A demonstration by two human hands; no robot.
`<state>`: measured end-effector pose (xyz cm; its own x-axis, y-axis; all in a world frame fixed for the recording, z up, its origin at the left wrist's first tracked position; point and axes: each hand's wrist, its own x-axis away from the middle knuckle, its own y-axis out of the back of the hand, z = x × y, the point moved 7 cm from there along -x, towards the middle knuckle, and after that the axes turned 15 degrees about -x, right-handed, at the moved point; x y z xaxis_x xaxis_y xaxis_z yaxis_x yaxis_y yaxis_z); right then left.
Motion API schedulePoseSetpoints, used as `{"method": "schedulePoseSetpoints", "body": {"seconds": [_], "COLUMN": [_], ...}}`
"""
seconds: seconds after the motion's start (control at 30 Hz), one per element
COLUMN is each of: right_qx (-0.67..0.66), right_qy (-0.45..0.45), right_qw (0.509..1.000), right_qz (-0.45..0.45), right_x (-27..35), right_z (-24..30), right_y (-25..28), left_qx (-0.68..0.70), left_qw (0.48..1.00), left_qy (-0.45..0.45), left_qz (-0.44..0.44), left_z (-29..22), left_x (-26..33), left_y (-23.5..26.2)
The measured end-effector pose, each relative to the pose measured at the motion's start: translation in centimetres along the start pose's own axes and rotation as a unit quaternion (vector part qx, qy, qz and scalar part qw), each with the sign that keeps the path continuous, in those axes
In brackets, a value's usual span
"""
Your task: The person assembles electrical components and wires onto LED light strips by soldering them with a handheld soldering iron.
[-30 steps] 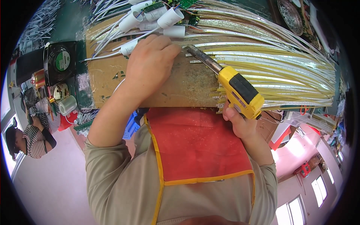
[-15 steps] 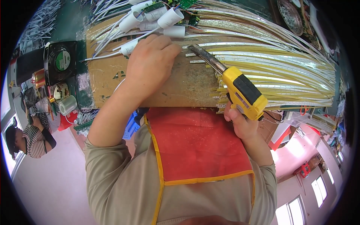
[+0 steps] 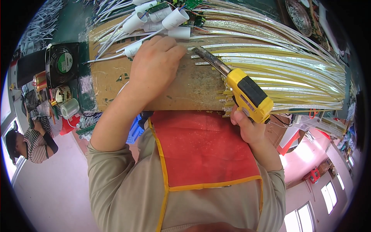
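My left hand (image 3: pixel 156 65) lies back up over the cardboard (image 3: pixel 193 89) on the bench, its fingers curled closed; what they pinch is hidden beneath them. A white cylindrical tube with a white cable (image 3: pixel 132 49) shows just beside its knuckles. Closed round the grip of a yellow and black soldering gun (image 3: pixel 250 94) is my right hand (image 3: pixel 249 128). The gun's metal barrel slants up to the left, and its tip sits close to my left fingertips, by the ends of the upper LED strips (image 3: pixel 224 45). I cannot tell whether the tip touches anything.
Many yellow-backed LED strips (image 3: pixel 286 77) fan out to the right. More white tubes (image 3: pixel 176 18) and green circuit boards (image 3: pixel 192 4) lie beyond my left hand. A black fan (image 3: pixel 63 63) and a wire spool (image 3: pixel 70 108) stand left. Another person (image 3: pixel 33 145) sits at far left.
The soldering gun has shifted slightly to the left, its body tilting a little with my right hand. My left hand stays where it was.
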<state>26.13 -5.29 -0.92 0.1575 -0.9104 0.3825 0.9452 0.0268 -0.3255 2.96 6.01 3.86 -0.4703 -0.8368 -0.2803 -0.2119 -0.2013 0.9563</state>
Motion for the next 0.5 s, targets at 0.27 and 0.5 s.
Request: {"method": "schedulePoseSetpoints", "body": {"seconds": [0.27,0.5], "right_qx": [0.019,0.011], "right_qy": [0.001,-0.002], "right_qw": [1.0,1.0], "right_qz": [-0.001,-0.003], "right_x": [-0.04,-0.02], "right_z": [0.05,0.15], "right_y": [0.01,-0.05], "left_qx": [0.0,0.037], "left_qw": [1.0,0.999], "left_qy": [0.006,0.017], "left_qz": [0.0,-0.028], "left_z": [0.06,0.33], "left_x": [0.02,0.15], "left_y": [0.04,0.19]}}
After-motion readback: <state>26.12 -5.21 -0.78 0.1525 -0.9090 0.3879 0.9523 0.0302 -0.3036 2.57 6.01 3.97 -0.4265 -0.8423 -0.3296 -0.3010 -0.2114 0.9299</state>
